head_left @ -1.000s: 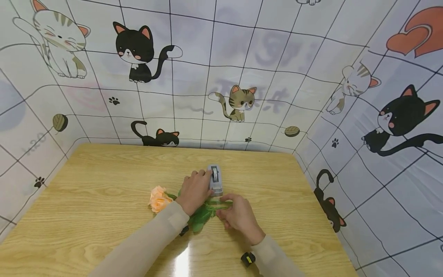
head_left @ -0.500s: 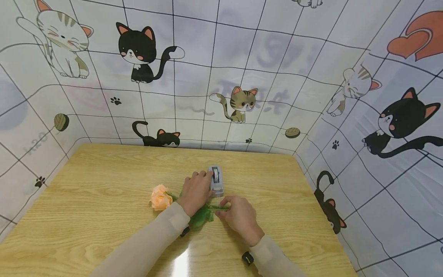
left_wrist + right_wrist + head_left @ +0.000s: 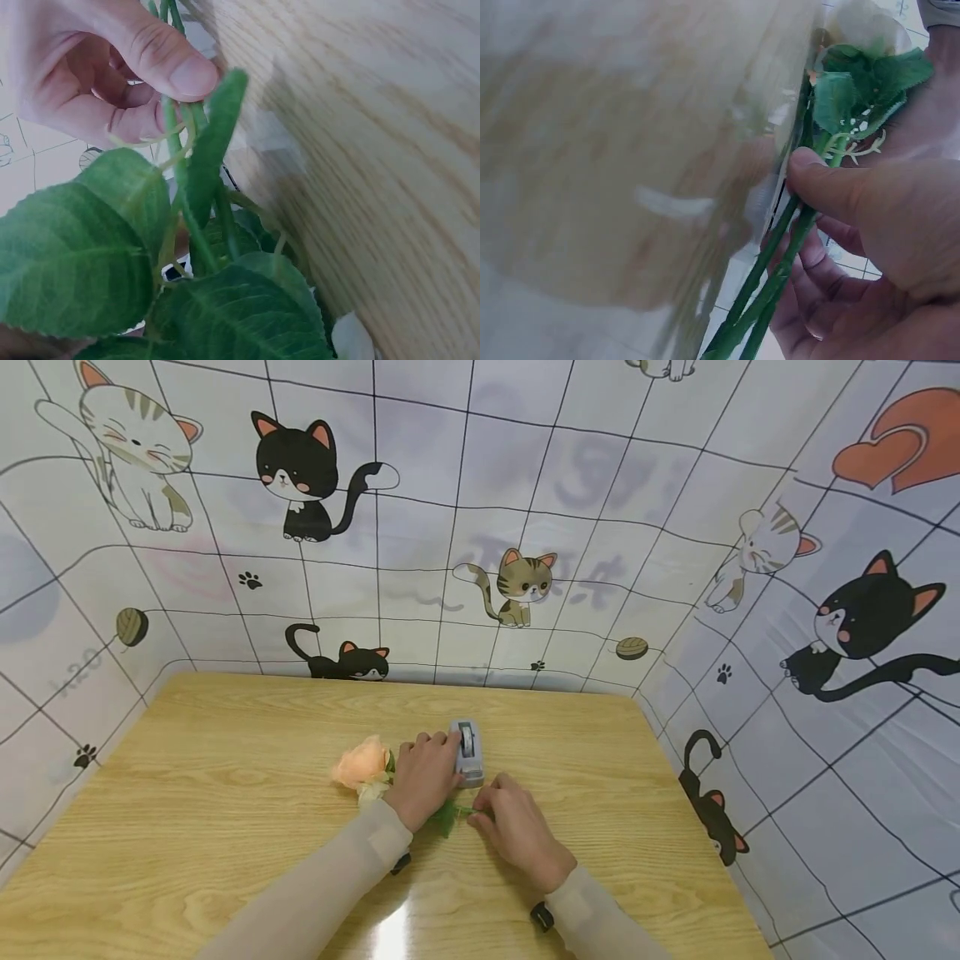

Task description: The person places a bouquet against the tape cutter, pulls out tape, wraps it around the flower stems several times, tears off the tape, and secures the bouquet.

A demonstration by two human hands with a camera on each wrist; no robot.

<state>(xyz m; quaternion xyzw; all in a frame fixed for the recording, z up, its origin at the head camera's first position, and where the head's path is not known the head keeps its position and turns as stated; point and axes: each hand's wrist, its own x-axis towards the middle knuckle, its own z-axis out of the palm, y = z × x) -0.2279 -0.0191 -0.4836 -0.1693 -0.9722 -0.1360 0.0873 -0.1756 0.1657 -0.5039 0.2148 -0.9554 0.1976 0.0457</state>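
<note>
My left hand (image 3: 425,779) holds the left side of a grey tape dispenser (image 3: 468,752) standing on the table. Its fingertips are by the tape roll and its thumb near the front end. With thumb and fingers, my right hand (image 3: 516,827) pinches the green stems (image 3: 769,277) of artificial flowers, just in front of the dispenser. A peach rose (image 3: 362,762) and a cream bloom (image 3: 371,793) show left of my left hand, which hides the middle of the bunch. Broad green leaves (image 3: 75,255) fill the lower left wrist view, below the right thumb.
The wood-grain table (image 3: 247,760) meets a cat-print wall covering (image 3: 420,585) at the back and a similar one on the right. Small black devices show at the right wrist (image 3: 542,917) and under the left sleeve (image 3: 307,893).
The bunch has turned: the peach rose shifted up and right, and the cream bloom came into view. My right hand has rolled slightly around the stems. The left hand and dispenser stay put.
</note>
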